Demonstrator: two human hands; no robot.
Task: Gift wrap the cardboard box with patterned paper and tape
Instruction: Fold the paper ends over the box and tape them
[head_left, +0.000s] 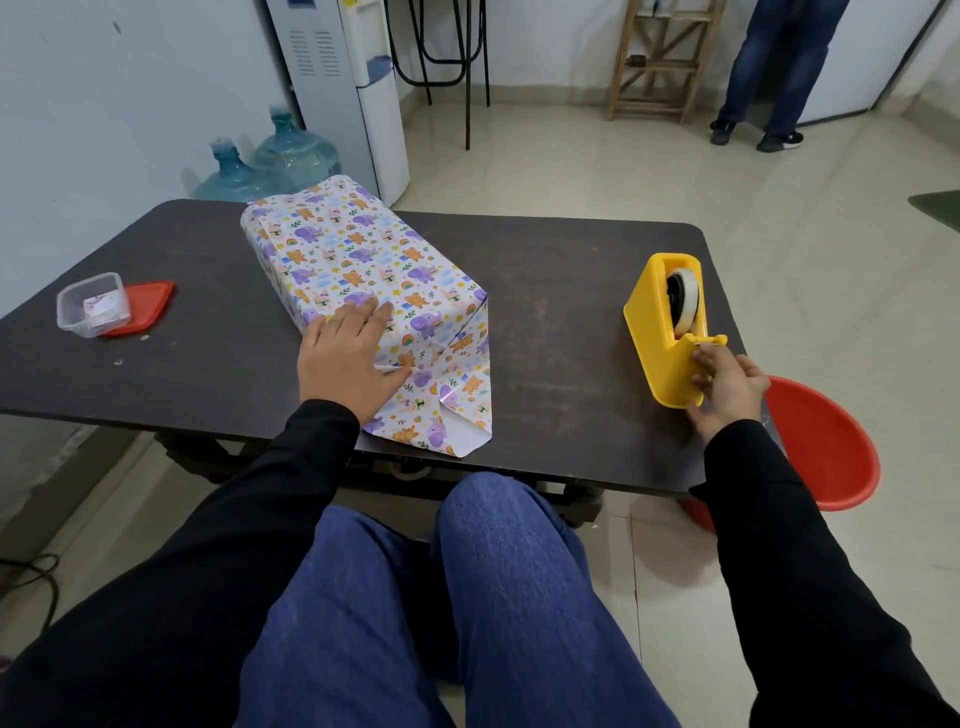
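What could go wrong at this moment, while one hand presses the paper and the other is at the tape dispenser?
1. Only the left hand presses the folded patterned paper at its near end; if it lifts, the folds may spring open.
2. The right hand holds the tape dispenser near the edge of the table; a one-handed pull might drag or tip it toward the red basin.

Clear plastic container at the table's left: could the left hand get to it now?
Probably yes: only table surface lies between the left hand and the container. But that hand presses the fold on the wrapped box, so reaching would release it.
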